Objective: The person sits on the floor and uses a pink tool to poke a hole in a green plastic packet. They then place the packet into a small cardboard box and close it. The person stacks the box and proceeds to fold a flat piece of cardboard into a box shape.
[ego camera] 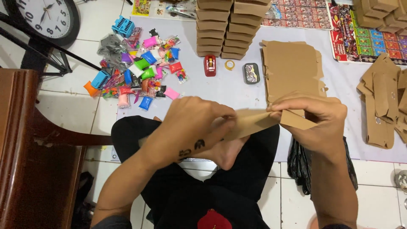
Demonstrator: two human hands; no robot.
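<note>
A flat brown cardboard box blank (258, 121) is held over my lap between both hands. My left hand (193, 127) grips its left part, fingers curled over the edge. My right hand (318, 121) pinches its right end, where a flap is bent down. Just beyond my hands lies a stack of flat brown cardboard blanks (292, 70) on the pale floor sheet (224, 91).
Two stacks of folded brown boxes (229, 27) stand at the back. A red tape dispenser (210, 65), a tape roll (229, 65) and a small dark tin (251, 73) lie before them. Colourful small packets (140, 68) are heaped left. More cardboard pieces (381, 97) lie right; a wooden chair (29, 148) and wall clock (46, 17) at left.
</note>
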